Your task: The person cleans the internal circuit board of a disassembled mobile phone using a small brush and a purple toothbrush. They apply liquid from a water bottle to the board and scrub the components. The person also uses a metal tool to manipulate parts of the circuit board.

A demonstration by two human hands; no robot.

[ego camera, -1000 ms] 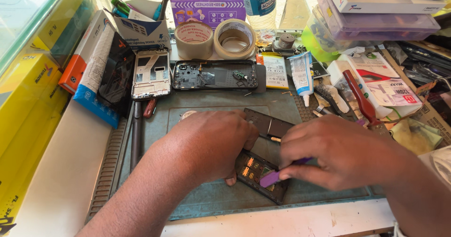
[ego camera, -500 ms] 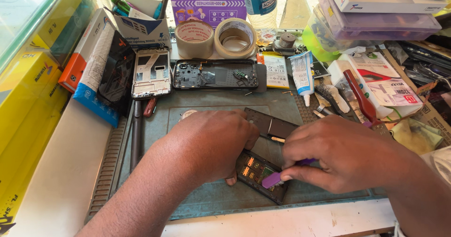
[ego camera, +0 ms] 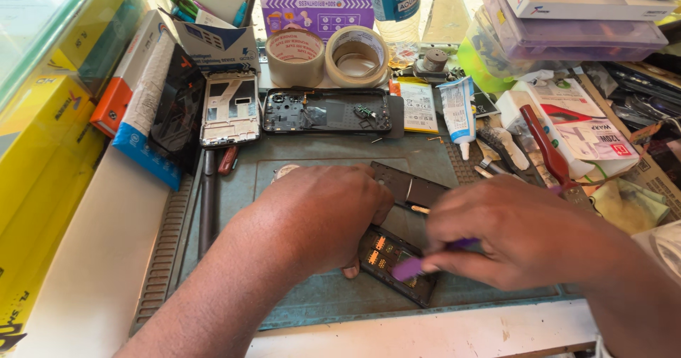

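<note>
On the grey-green work mat [ego camera: 312,152] near the front edge of the bench, an opened phone body [ego camera: 397,262] lies at a slant, its dark inside with small gold contacts facing up. The left hand [ego camera: 319,216] lies palm down across the phone's left part, fingers curled over it and the thumb tip touching its near-left edge, pressing it onto the mat; this grip closes on nothing, it only bears down. The right hand [ego camera: 521,234] comes in from the right with its grip pressed together, thumb and fingers pinching a small purple plastic pry tool [ego camera: 415,266]. The flat tip of the tool rests on the phone's near edge, just right of the gold contacts. The right hand is slightly blurred, so the exact finger placement on the tool cannot be told.

Toward the back edge of the mat lies a second dark phone frame [ego camera: 326,109], and to its left a silver-white mid frame [ego camera: 229,109]. Behind them stand two rolls of tape [ego camera: 326,56] side by side. A white glue tube [ego camera: 460,109] with a blue cap lies right of the dark frame. A red-handled tool [ego camera: 546,149] lies slantwise at the mat's right edge. Yellow boxes [ego camera: 42,159] are stacked along the left edge of the bench.
</note>
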